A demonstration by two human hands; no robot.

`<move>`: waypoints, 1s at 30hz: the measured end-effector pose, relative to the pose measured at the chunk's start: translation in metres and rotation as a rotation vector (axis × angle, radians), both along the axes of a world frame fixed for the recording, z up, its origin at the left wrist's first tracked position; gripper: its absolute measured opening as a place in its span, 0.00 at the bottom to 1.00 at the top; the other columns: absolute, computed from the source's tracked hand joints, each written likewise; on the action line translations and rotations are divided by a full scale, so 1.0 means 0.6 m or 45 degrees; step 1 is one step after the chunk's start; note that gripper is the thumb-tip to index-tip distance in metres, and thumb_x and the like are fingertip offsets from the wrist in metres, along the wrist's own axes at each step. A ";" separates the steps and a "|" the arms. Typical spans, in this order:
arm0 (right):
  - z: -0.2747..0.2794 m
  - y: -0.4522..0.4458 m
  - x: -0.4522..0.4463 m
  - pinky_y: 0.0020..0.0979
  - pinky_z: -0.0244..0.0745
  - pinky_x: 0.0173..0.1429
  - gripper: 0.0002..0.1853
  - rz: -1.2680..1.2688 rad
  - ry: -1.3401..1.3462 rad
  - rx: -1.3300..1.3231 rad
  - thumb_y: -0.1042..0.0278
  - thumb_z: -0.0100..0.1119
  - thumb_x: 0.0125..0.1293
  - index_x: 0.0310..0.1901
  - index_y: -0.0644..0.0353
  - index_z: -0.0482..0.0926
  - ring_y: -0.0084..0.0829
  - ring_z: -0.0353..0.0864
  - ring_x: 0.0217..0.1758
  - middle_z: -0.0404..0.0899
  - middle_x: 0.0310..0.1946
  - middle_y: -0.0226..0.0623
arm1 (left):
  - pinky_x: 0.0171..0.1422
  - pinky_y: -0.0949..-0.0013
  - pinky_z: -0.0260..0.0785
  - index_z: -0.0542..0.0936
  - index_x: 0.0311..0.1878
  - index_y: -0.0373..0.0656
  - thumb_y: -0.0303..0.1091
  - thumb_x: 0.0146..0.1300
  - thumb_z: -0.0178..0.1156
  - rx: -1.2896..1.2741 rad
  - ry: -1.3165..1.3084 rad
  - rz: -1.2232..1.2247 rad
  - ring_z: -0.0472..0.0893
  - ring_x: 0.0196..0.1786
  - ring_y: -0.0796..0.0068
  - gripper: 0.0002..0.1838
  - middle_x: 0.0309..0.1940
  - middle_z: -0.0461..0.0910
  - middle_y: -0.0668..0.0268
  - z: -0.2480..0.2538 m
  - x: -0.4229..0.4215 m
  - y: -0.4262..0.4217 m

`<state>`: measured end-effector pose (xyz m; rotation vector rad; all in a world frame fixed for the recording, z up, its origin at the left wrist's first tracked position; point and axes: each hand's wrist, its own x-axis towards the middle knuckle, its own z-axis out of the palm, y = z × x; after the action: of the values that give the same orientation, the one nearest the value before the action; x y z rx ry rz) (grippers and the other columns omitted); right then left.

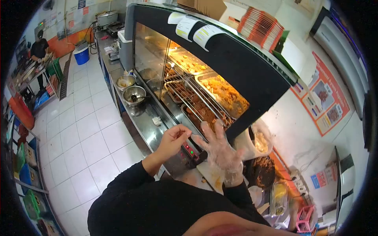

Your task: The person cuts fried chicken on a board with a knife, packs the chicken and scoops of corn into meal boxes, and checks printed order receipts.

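Observation:
My right hand (pixel 222 153) wears a clear, loose plastic glove and is held up with its fingers spread, in front of the heated food display cabinet (pixel 252 74). My bare left hand (pixel 173 141) is closed in a pinch just left of the gloved fingers. Whether it grips a bit of the plastic or anything else is too small to tell. Beyond both hands, inside the lit cabinet, are a wire rack (pixel 193 94) over dark brown food and a tray of orange-yellow food (pixel 222 94). Below my hands lies a pale board (pixel 208 173) with food scraps.
Two metal bowls, one with a dark utensil (pixel 134 95), and a crumpled white tissue (pixel 157 121) are on the steel counter (pixel 147 128). Right of my gloved hand stand a white tub (pixel 254 143) and a dark round pan (pixel 263 173). Another person (pixel 39 49) stands far left.

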<state>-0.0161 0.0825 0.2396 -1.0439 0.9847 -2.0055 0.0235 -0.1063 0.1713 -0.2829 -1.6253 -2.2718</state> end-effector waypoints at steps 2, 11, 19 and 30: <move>0.012 0.006 0.005 0.40 0.55 0.67 0.53 -0.130 0.129 0.021 0.16 0.38 0.44 0.70 0.38 0.43 0.51 0.42 0.72 0.34 0.71 0.45 | 0.39 0.81 0.62 0.72 0.47 0.40 0.29 0.63 0.54 0.059 0.117 0.072 0.68 0.36 0.86 0.10 0.35 0.71 0.72 0.003 -0.004 0.008; 0.049 0.021 0.001 0.47 0.26 0.72 0.56 -0.685 0.722 0.050 0.13 0.26 0.43 0.70 0.44 0.42 0.48 0.36 0.73 0.35 0.70 0.50 | 0.47 0.80 0.59 0.67 0.54 0.39 0.29 0.63 0.54 0.109 0.462 0.294 0.67 0.42 0.83 0.16 0.40 0.69 0.70 0.076 -0.066 -0.101; 0.058 -0.051 0.036 0.48 0.29 0.72 0.60 -1.492 0.891 -0.008 0.15 0.23 0.47 0.67 0.65 0.50 0.49 0.42 0.72 0.47 0.67 0.58 | 0.50 0.76 0.62 0.66 0.54 0.41 0.30 0.65 0.47 0.076 0.794 0.406 0.69 0.46 0.80 0.15 0.44 0.73 0.66 0.259 -0.202 -0.264; 0.024 -0.127 0.062 0.38 0.50 0.69 0.55 -2.069 0.738 0.146 0.19 0.30 0.51 0.60 0.73 0.63 0.47 0.54 0.69 0.60 0.62 0.56 | 0.48 0.68 0.68 0.68 0.51 0.39 0.30 0.52 0.64 -0.743 1.251 0.414 0.74 0.47 0.64 0.24 0.45 0.73 0.58 0.334 -0.242 -0.231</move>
<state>0.0211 0.0065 0.2539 -0.7372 2.8539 -2.6827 -0.1216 -0.2451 0.3718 -0.9927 -1.5276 -1.0485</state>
